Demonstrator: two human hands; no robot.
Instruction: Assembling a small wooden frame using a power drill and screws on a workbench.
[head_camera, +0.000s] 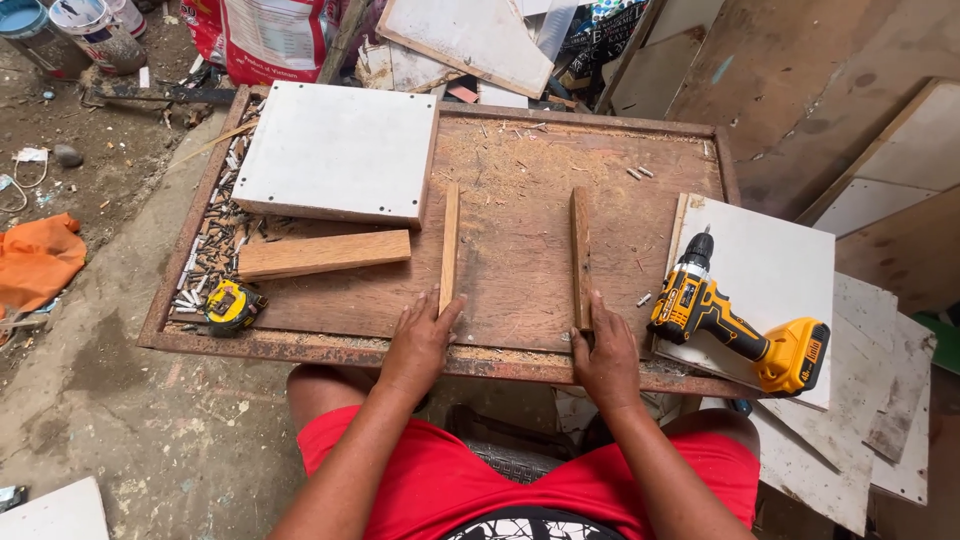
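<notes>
Two narrow wooden strips stand on edge on a brown work board (510, 170), roughly parallel and running away from me. My left hand (422, 338) rests on the near end of the left strip (450, 240), fingers spread over it. My right hand (605, 355) grips the near end of the right strip (580, 250). A flat wooden block (322, 254) lies to the left of the left strip.
A yellow and black cordless drill (735, 325) lies on a white panel (780, 250) at the right. A white board (335, 150) covers the far left of the work board. A yellow tape measure (232, 305) and several screws sit at the left edge. Scrap boards lie at the right.
</notes>
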